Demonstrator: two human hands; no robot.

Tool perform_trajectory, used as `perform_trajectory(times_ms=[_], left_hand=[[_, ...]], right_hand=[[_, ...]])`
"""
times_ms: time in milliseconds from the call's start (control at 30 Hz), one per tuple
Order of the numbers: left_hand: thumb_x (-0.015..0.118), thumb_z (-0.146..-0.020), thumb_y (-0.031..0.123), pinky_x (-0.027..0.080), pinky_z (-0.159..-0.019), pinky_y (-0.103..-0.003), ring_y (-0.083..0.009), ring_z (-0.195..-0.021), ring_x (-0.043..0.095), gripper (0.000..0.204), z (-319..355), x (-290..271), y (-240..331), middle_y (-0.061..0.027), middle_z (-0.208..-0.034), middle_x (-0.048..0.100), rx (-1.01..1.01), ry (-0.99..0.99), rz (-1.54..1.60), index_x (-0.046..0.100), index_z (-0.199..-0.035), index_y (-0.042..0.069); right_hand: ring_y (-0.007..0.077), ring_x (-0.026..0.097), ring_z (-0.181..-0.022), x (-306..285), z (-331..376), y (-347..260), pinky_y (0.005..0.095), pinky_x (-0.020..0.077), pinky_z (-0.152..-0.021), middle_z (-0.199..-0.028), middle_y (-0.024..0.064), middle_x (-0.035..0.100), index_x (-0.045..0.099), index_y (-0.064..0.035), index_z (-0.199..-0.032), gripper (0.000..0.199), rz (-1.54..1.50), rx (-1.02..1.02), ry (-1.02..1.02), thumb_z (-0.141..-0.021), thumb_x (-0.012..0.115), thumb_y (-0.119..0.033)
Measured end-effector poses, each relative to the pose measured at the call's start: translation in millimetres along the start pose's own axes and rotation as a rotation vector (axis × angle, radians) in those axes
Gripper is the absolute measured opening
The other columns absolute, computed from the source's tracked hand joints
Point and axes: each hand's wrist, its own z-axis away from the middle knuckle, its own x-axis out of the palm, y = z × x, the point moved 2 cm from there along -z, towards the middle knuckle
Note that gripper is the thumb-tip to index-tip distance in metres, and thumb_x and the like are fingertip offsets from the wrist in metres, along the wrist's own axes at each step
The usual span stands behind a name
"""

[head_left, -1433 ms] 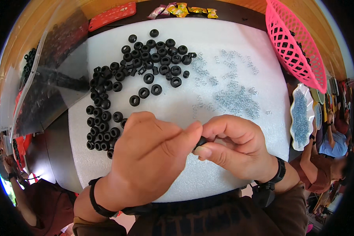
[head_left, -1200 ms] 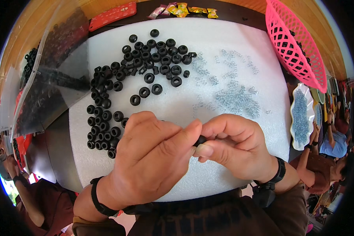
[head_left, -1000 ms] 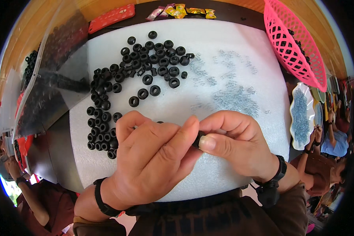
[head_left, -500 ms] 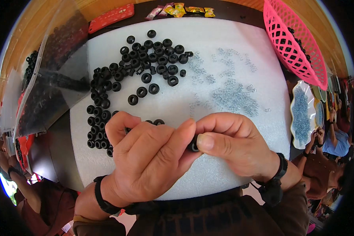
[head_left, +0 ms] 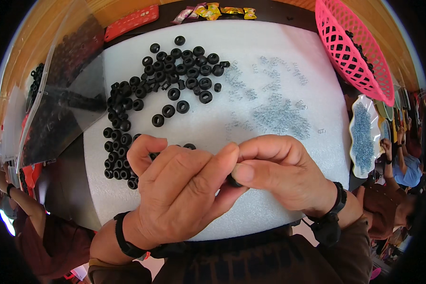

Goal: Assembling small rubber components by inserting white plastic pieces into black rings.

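Observation:
Over the white foam sheet (head_left: 298, 199), my left hand (head_left: 177, 189) and my right hand (head_left: 281, 173) meet at the fingertips. They pinch one small round black part (head_left: 233, 182) between them. Its upper side is mostly hidden by my right thumb, so I cannot see its hole or whether a smaller piece sits in it. To the left and beyond my left hand lie many loose black ring-shaped parts (head_left: 182, 107). Past my right fingertips a pile of tiny clear bluish pieces (head_left: 281, 116) is spread out, too small to make out their exact shape.
A clear plastic bag (head_left: 73, 94) with black parts stands at the left. At the right are a pink lattice basket (head_left: 352, 57) holding black parts and a white scalloped dish (head_left: 375, 123) of clear pieces. A red case (head_left: 131, 22) and wrapped candies (head_left: 208, 11) lie behind. People sit on both sides.
My right thumb has shifted slightly down over the black part, which now shows less of its face. My left hand has barely moved.

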Motion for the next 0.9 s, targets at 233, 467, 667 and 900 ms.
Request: perform_trajectory(times_ms=[233, 467, 667, 900], left_hand=[[0.078, -0.058, 0.02, 0.032, -0.077, -0.039, -0.0162, -0.069, 0.052, 0.052, -4, -3, 2, 0.0007, -0.08, 0.057, -0.012, 0.013, -0.125, 0.063, -0.106, 0.006], [0.068, -0.072, 0.03, 0.038, -0.069, -0.04, -0.0208, -0.061, 0.05, 0.03, -1, -2, 3, -0.0039, -0.075, 0.054, 0.025, -0.085, -0.245, 0.062, -0.088, 0.004], [0.063, -0.081, 0.033, 0.04, -0.062, -0.038, -0.0232, -0.06, 0.049, 0.031, 0, -1, 0, -0.0071, -0.071, 0.051, 0.06, -0.112, -0.188, 0.059, -0.083, 0.002], [0.063, -0.084, 0.031, 0.042, -0.054, -0.036, -0.0243, -0.061, 0.05, 0.032, 9, 2, -3, -0.0089, -0.076, 0.05, 0.128, -0.115, -0.114, 0.058, -0.088, 0.0]], right_hand=[[0.0097, 0.061, -0.092, 1, -1, 2, 0.0217, 0.0494, -0.08, -0.099, 0.0071, 0.065, 0.062, 0.0042, -0.109, 0.019, 0.015, -0.019, 0.018, -0.094, 0.057, -0.007], [0.0089, 0.06, -0.09, 7, 1, 2, 0.0209, 0.0478, -0.081, -0.097, 0.0063, 0.065, 0.06, 0.0056, -0.11, 0.02, 0.095, -0.026, 0.02, -0.094, 0.058, -0.007], [0.0067, 0.058, -0.088, 10, 6, -5, 0.0196, 0.0464, -0.079, -0.092, 0.0043, 0.066, 0.062, 0.0051, -0.107, 0.023, 0.176, 0.072, 0.021, -0.097, 0.055, -0.015], [0.007, 0.058, -0.081, 9, 6, -3, 0.0216, 0.046, -0.073, -0.085, 0.0052, 0.067, 0.065, 0.0049, -0.095, 0.025, 0.378, 0.031, -0.051, -0.099, 0.051, -0.016]])
